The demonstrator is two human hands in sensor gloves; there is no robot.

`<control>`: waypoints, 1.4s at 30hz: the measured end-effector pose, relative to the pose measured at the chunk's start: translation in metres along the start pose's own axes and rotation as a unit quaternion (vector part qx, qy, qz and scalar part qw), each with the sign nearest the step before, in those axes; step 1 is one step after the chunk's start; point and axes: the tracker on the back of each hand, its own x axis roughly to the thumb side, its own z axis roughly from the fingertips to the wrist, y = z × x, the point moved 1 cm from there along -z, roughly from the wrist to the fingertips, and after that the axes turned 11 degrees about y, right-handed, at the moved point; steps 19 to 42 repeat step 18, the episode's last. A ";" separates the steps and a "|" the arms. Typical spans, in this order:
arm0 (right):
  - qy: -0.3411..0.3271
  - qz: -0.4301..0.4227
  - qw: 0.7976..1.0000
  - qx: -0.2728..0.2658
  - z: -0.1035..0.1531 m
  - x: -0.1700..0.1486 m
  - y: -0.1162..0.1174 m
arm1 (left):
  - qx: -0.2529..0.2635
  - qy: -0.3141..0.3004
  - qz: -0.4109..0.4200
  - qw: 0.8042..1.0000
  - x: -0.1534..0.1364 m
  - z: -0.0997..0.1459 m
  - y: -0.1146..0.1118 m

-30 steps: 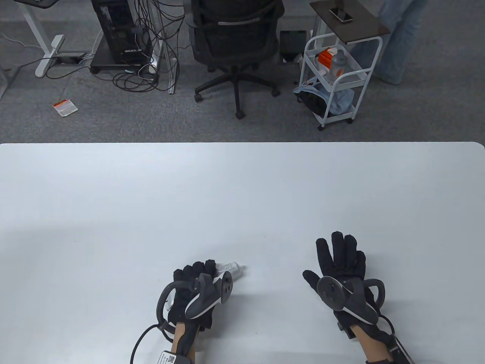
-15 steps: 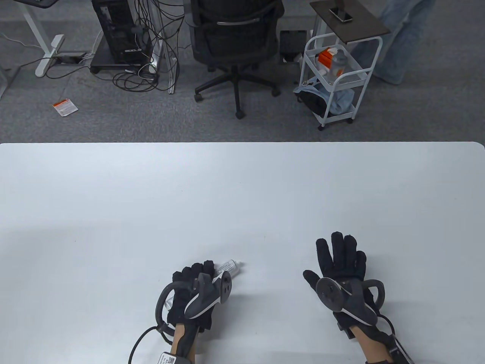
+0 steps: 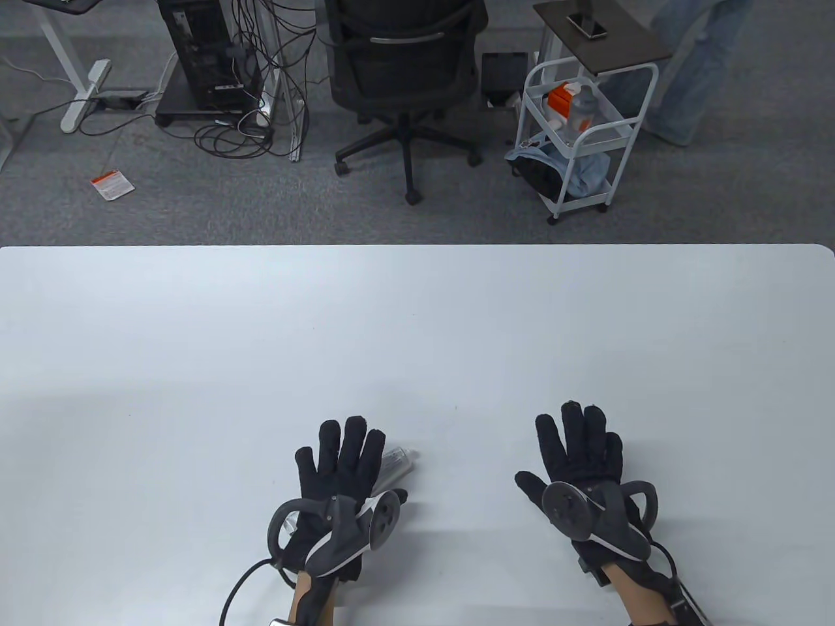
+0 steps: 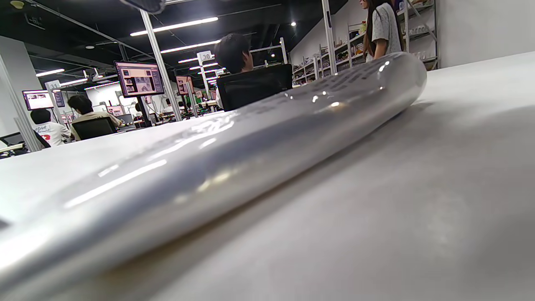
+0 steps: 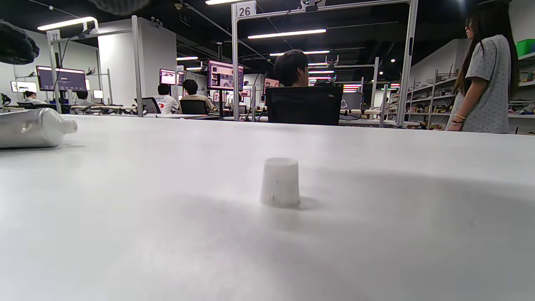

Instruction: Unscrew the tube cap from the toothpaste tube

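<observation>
The silvery toothpaste tube [image 3: 399, 458] lies on the white table [image 3: 417, 313], its bare nozzle pointing right. My left hand [image 3: 339, 456] is spread flat over its rear part, fingers straight, not gripping it. The tube fills the left wrist view [image 4: 234, 142] and shows at the left of the right wrist view [image 5: 29, 127]. The small white cap [image 5: 280, 182] stands on the table, off the tube, under my right hand. My right hand [image 3: 574, 450] is open and flat with fingers spread, and hides the cap in the table view.
The table's far edge [image 3: 417, 246] borders a carpeted floor with an office chair [image 3: 404, 72] and a white cart [image 3: 574, 130]. A bare stretch of table lies between my hands.
My left hand has uncurled from its grip on the tube and now lies spread flat over it. My right hand has shifted slightly left and stays open.
</observation>
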 end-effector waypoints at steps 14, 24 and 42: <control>0.001 0.003 1.000 0.004 0.000 -0.001 -0.001 | 0.008 0.002 0.018 1.000 -0.003 -0.001 0.001; -0.002 0.002 1.000 0.006 -0.001 -0.001 0.000 | 0.000 0.002 0.011 1.000 -0.001 -0.002 0.000; -0.002 0.002 1.000 0.006 -0.001 -0.001 0.000 | 0.000 0.002 0.011 1.000 -0.001 -0.002 0.000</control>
